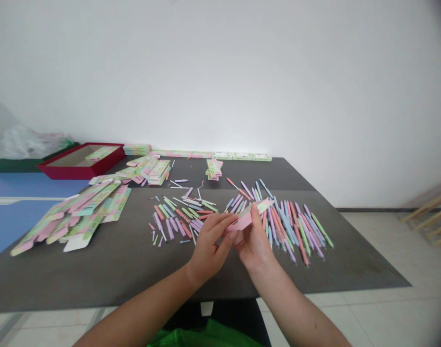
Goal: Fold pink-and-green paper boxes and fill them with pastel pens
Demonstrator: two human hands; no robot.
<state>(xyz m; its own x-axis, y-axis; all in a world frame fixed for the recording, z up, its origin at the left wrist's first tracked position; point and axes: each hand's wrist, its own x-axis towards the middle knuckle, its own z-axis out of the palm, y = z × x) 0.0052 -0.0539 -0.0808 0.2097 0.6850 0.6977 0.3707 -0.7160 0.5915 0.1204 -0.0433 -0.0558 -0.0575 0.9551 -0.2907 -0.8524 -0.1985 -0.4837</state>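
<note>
My left hand [210, 243] and my right hand [254, 241] meet above the dark grey table [97, 270], both closed on a small pink and green carton box [250, 214] held tilted between them. My left fingers pinch its near pink end, and my right thumb lies across its middle. Just beyond my right hand lies a spread of pastel pens [296, 226] in pink, blue, purple and green. To the left of my hands lie pen barrels and refills [177, 219] scattered loose.
Flat unfolded cartons [76, 212] are piled at the table's left, with more stacks [148, 169] and folded boxes [214, 169] further back. A red tray [79, 161] stands at the far left. A row of boxes [220, 155] lines the wall. Wooden slats [428, 217] stand at the right.
</note>
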